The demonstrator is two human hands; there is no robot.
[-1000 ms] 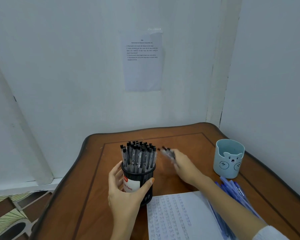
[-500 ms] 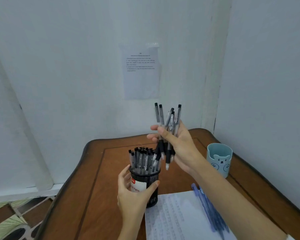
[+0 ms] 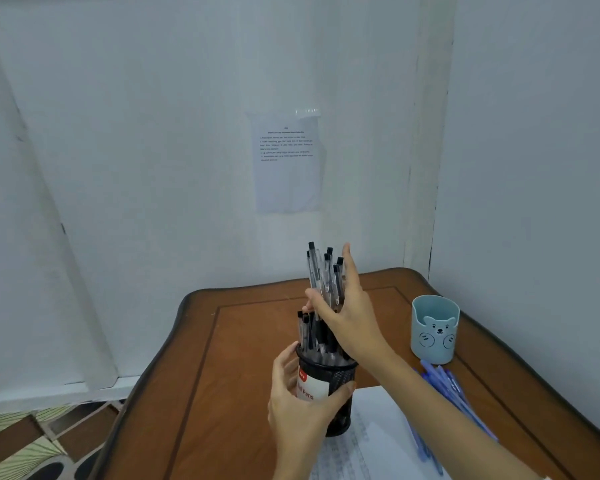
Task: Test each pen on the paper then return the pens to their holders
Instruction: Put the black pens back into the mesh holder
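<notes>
Fingers (image 3: 352, 275) of the right hand (image 3: 350, 323) clasped a bunch of clear black-capped pens (image 3: 321, 271) at the mouth of the black mesh holder (image 3: 340, 375) the left hand (image 3: 298, 410) gripped; being packed, it could jam them & spill some.

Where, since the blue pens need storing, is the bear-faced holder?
In the head view the bear-faced holder stands upright at the table's right, just beyond the loose blue pens, right of the black mesh holder.

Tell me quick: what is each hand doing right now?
Left hand: grips the black mesh holder.
Right hand: holds a bunch of black pens.
</notes>
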